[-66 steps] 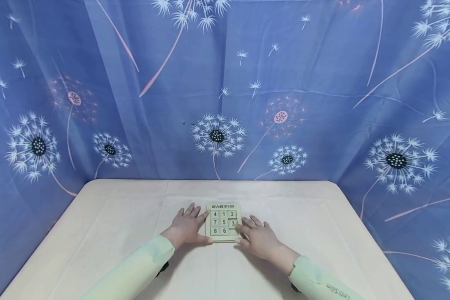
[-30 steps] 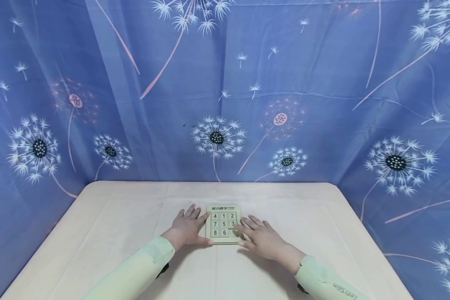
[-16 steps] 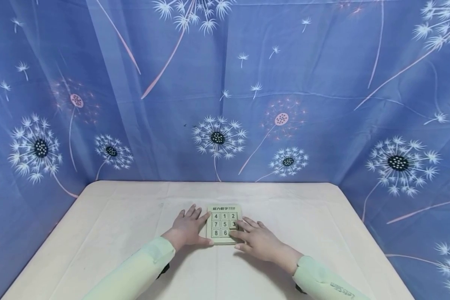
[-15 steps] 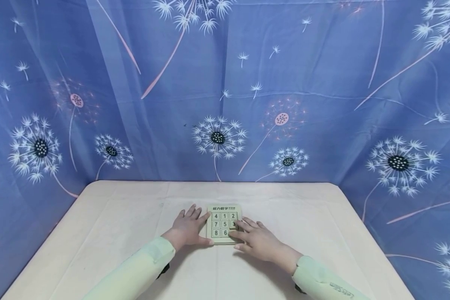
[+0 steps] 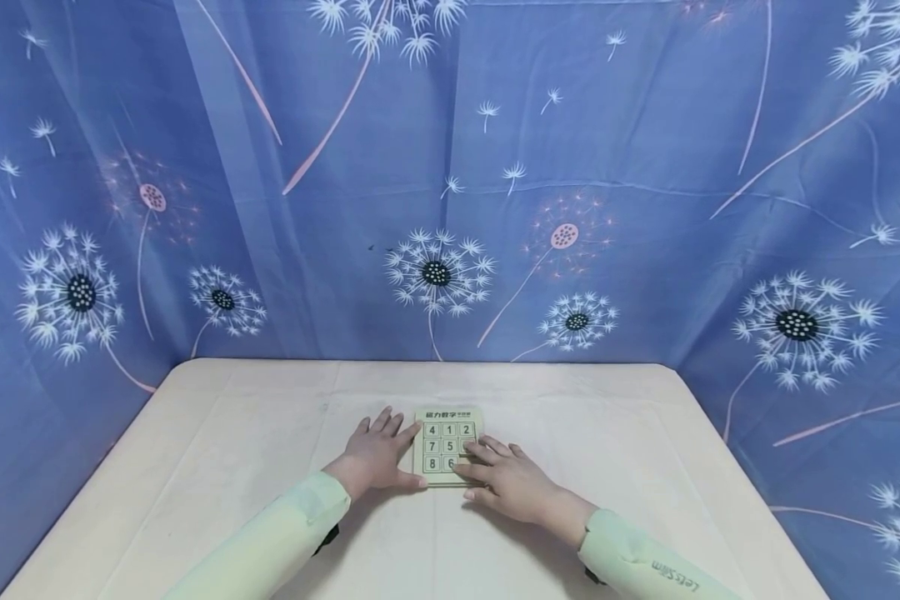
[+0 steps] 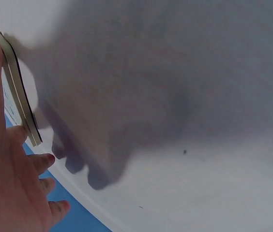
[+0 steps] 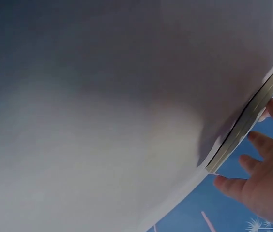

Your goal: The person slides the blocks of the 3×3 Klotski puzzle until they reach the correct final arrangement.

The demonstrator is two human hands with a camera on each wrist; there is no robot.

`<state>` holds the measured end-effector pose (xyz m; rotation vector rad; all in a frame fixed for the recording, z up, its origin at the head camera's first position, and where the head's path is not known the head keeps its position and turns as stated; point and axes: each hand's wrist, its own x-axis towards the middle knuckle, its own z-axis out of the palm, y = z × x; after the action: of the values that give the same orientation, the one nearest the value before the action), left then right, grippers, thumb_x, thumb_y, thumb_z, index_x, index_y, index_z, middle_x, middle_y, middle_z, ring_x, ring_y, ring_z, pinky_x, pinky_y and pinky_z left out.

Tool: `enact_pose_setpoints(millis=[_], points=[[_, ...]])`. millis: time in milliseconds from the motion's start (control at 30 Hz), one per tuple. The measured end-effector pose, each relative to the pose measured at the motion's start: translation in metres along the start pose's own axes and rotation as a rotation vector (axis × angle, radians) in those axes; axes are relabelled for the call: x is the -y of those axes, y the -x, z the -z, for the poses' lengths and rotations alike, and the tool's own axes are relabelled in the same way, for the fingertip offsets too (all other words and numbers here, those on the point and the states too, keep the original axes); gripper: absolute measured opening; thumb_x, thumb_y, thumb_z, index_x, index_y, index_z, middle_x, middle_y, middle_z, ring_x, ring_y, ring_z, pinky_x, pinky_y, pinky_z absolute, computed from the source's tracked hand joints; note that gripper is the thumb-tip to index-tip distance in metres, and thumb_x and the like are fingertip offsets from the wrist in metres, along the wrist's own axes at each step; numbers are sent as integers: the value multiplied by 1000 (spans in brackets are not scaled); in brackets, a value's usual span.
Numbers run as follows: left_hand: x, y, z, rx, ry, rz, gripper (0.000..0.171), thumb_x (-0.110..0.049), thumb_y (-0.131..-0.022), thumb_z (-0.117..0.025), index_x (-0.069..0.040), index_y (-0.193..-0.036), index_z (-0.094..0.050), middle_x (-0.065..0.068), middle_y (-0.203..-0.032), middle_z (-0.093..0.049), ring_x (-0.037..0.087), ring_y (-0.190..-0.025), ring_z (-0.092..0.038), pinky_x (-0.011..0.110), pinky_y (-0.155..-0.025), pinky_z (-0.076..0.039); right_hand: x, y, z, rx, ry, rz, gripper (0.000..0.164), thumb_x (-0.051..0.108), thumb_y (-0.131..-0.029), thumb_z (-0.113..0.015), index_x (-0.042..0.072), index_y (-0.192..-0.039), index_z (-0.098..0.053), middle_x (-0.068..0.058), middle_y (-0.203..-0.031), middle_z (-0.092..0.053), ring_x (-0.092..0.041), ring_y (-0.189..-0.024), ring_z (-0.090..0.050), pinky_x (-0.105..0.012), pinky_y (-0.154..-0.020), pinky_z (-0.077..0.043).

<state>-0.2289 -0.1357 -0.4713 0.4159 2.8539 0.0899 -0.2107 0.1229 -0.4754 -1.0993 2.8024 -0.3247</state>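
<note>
A pale green number slide puzzle point(image 5: 440, 478) lies flat on the table, with number tiles point(image 5: 449, 446) in its frame. The tiles 4, 1, 2, 7, 5, 8 and 6 show in the head view; fingers cover the spot right of 5. My left hand point(image 5: 375, 454) rests at the puzzle's left side, fingers spread, index fingertip near the upper edge and thumb at the lower left corner. My right hand point(image 5: 521, 485) reaches over the right side, its extended fingertips on the tiles right of 5 and beside 6, its thumb near the bottom edge. Both wrist views show the puzzle's side edge point(image 6: 18, 87).
A cream cloth covers the table point(image 5: 270, 408), whose rounded far corners meet a blue dandelion-print curtain point(image 5: 330, 250). The curtain also stands along the left and right sides. Light green sleeves point(image 5: 270, 542) cover both forearms.
The right fingers have moved left, further over the puzzle, and now hide the 3 tile, which sat slightly lower at first and then slid up level with 5. The left hand stays put.
</note>
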Motion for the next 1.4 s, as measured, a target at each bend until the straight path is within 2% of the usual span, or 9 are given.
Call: enact_pose_setpoints(millis=[900, 1200, 1400], points=[[3, -2, -3, 14, 12, -11, 97, -72, -84, -67, -22, -161, -34, 14, -169, -31, 36, -161, -20, 58, -130, -22, -6, 7, 0, -1, -19, -40, 48, 44, -98, -63, 26, -142, -62, -13, -160, -47, -46, -150, -38, -78, -112, -34], [3, -1, -2, 4, 8, -7, 98, -74, -82, -68, -23, -160, -36, 13, -168, -33, 35, -160, -22, 57, -129, -24, -6, 10, 0, -16, 34, -34, 50, 43, -97, -64, 27, -144, -60, -13, -160, -47, -45, -151, -38, -78, -113, -33], [2, -1, -3, 8, 8, -2, 98, -74, -82, -67, -23, -160, -36, 13, -168, -33, 35, -160, -22, 57, -130, -24, -6, 12, -1, 5, 78, -41, 53, 45, -96, -64, 30, -147, -57, -11, -163, -44, -43, -153, -36, -77, -115, -32]])
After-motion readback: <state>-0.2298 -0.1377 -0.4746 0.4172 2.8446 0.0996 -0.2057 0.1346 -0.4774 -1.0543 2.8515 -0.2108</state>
